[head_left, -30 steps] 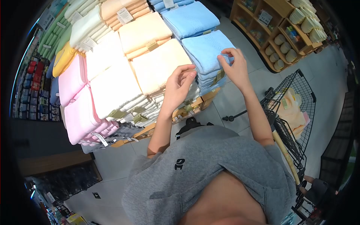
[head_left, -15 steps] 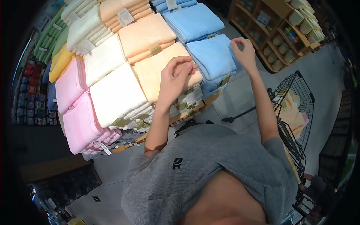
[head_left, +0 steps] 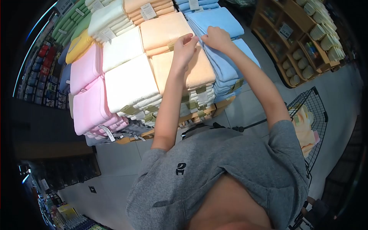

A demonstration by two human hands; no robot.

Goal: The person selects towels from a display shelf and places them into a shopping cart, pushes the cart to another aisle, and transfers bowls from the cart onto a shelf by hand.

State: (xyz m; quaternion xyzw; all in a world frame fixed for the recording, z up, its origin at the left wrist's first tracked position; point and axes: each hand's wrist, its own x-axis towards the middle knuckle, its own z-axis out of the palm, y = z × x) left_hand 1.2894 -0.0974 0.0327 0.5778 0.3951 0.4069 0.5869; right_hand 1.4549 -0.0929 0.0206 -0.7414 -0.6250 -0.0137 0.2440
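My left hand (head_left: 184,50) is over the peach towels (head_left: 200,69), with its fingers curled and the thumb close to the index finger. What lies between those fingertips, if anything, is hidden. Beside it, my right hand (head_left: 217,38) is closed on the left edge of a blue towel (head_left: 229,63) in the front blue stack. Its fingertips point toward the left hand, a small gap away. Behind them lie another folded blue towel stack (head_left: 219,23) and a rear peach stack (head_left: 165,30). White towels (head_left: 132,82) sit left of my left forearm.
Pink towels (head_left: 90,105) are stacked at the display's left end, with a yellow towel (head_left: 79,46) behind. A black wire cart (head_left: 321,119) holding peach cloth stands at right. Beyond it is a wooden shelf unit (head_left: 281,46) with cups.
My right hand has moved left and forward from the blue stack's outer right corner to its left edge, and has closed. My left hand has moved forward. The view has shifted.
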